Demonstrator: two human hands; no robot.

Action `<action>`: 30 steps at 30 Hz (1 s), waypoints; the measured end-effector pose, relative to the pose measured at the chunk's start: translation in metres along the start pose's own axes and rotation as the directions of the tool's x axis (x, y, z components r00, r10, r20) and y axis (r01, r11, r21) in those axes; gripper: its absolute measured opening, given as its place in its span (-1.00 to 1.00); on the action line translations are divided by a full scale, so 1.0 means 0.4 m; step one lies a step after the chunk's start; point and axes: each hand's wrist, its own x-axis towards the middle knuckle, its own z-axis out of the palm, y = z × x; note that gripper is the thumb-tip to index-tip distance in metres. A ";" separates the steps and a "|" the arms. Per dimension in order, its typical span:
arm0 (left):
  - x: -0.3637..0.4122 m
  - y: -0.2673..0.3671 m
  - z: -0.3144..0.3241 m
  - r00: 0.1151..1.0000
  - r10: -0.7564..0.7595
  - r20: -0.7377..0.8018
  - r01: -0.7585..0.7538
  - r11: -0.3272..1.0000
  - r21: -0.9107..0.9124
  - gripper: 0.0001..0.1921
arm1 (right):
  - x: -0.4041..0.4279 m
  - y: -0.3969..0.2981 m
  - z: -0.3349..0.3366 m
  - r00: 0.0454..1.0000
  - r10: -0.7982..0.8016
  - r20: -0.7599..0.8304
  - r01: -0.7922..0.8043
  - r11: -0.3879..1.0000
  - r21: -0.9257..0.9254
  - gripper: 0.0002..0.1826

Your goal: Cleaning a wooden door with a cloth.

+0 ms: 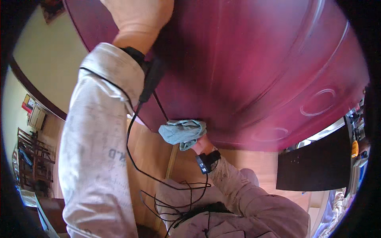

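A large glossy dark red panel, apparently the front of a piece of furniture, fills the upper view. Grooved lines and ring-shaped marks show on its right part. At its lower edge, my right hand grips a folded grey-green cloth, which touches the panel; the cloth covers the fingers. My left hand is raised at the top, in front of the panel's left part. Its fingers are cut off by the frame, so what they touch is hidden. Black devices are strapped to both wrists.
Black cables loop from the wrist devices across my lap. Below the panel runs a wooden floor. A dark board-like surface stands at right, near an orange object. Dark wooden furniture stands at far left.
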 end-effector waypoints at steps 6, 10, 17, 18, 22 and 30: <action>-0.115 -0.097 0.119 0.747 0.247 -0.617 -0.346 0.937 -0.045 -0.72 | 0.059 -0.215 0.233 0.963 -0.137 0.230 0.114 0.987 0.109 -0.47; -0.129 -0.109 0.023 0.959 0.190 -0.212 -0.248 0.924 -0.290 -0.67 | 0.092 -0.281 0.371 0.907 -0.140 0.398 -0.004 0.941 0.339 -0.46; -0.181 -0.248 -0.153 0.991 -0.134 0.022 0.109 0.693 -0.713 -0.70 | 0.278 -0.518 0.557 0.843 0.206 0.498 -0.463 0.749 0.474 -0.48; -0.221 -0.283 -0.141 0.970 -0.235 -0.065 0.110 0.659 -0.744 -0.68 | 0.297 -0.535 0.586 0.883 0.170 0.437 -0.383 0.800 0.463 -0.50; -0.490 -0.443 -0.098 0.892 -0.427 0.149 0.405 0.608 -0.683 -0.63 | 0.258 -0.652 0.786 0.902 -0.147 0.407 0.161 0.987 -0.001 -0.44; -1.000 -0.452 0.030 0.566 -0.658 0.497 0.728 0.116 -0.675 -0.70 | 0.242 -0.885 0.945 0.698 -0.335 0.633 0.634 0.699 -0.330 -0.62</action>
